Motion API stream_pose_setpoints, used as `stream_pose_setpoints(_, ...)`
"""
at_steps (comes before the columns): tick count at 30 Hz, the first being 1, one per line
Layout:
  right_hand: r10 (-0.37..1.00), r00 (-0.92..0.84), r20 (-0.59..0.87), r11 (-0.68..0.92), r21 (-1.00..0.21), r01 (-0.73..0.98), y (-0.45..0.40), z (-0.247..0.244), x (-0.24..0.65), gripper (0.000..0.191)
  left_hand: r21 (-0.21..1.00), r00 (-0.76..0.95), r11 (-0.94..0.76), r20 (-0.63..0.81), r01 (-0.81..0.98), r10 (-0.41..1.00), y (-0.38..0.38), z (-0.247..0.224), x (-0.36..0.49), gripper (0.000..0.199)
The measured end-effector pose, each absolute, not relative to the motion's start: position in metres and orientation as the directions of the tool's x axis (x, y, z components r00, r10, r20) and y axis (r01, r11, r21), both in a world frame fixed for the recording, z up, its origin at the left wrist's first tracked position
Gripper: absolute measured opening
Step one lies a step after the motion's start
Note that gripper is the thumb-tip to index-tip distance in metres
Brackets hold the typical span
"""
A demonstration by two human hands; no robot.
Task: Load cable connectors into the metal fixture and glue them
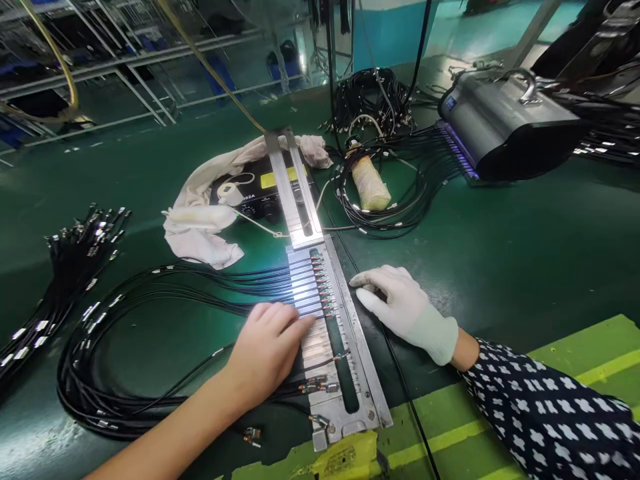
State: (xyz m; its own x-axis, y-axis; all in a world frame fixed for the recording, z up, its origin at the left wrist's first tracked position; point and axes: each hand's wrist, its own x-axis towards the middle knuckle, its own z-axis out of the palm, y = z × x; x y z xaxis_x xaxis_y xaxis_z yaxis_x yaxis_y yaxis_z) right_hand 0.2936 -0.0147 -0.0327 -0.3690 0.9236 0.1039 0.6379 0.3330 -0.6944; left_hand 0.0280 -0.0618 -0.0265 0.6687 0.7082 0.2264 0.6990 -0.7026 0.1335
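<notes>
bare L hand (270,340) is curling over blk cables (75,373), can't tell grip | knit-gloved R hand (400,307) is curving, thumb/index slightly apart | slotted metal jig (363,363) is gleaming

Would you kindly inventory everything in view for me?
metal fixture: one, silver, table centre
connectors: many, metallic, on fixture
wrapped container: one, yellowish, right of box
cable coils: two, black, left and around container
cable bundle: one, black, far left
cable pile: one, black, back
control box: one, black, behind fixture
cloth: uncounted, whitish, around box
metal housing: one, grey, back right
table: one, dark green, below
mat: one, bright green, near edge
racks: several, grey, back left
sleeve: one, black-and-white, right arm
left hand: one, bare, over fixture
right hand: one, white-gloved, right of fixture
</notes>
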Motion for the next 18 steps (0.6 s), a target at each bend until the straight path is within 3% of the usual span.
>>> stream_pose_setpoints(4, 0.929, -0.352, 0.116, 0.329, -0.692, 0.642, -0.02, -0.031, 0.295, 0.014, 0.038, 0.707, -0.722, 0.176, 0.69, 0.685, -0.051, -0.023, 0.049, 0.038)
stream_pose_setpoints(9, 0.919, -0.375, 0.122, 0.348, -0.696, 0.628, -0.031, -0.032, 0.299, 0.014, 0.064, 0.649, -0.664, 0.163, 0.745, 0.743, -0.068, -0.012, 0.043, 0.036)
stream_pose_setpoints(11, 0.919, -0.378, 0.116, 0.345, -0.7, 0.626, -0.033, -0.032, 0.301, 0.014, 0.198, 0.589, -0.599, 0.111, 0.776, 0.801, -0.085, -0.008, 0.035, 0.032)
stream_pose_setpoints(14, 0.918, -0.383, 0.105, 0.342, -0.698, 0.629, -0.032, -0.032, 0.301, 0.014, 0.502, 0.47, -0.372, -0.079, 0.781, 0.879, -0.108, -0.005, 0.026, 0.015)
stream_pose_setpoints(18, 0.914, -0.392, 0.101, 0.345, -0.701, 0.624, -0.029, -0.032, 0.3, 0.015, 0.657, 0.411, -0.159, -0.25, 0.737, 0.877, -0.117, -0.007, 0.022, 0.007)
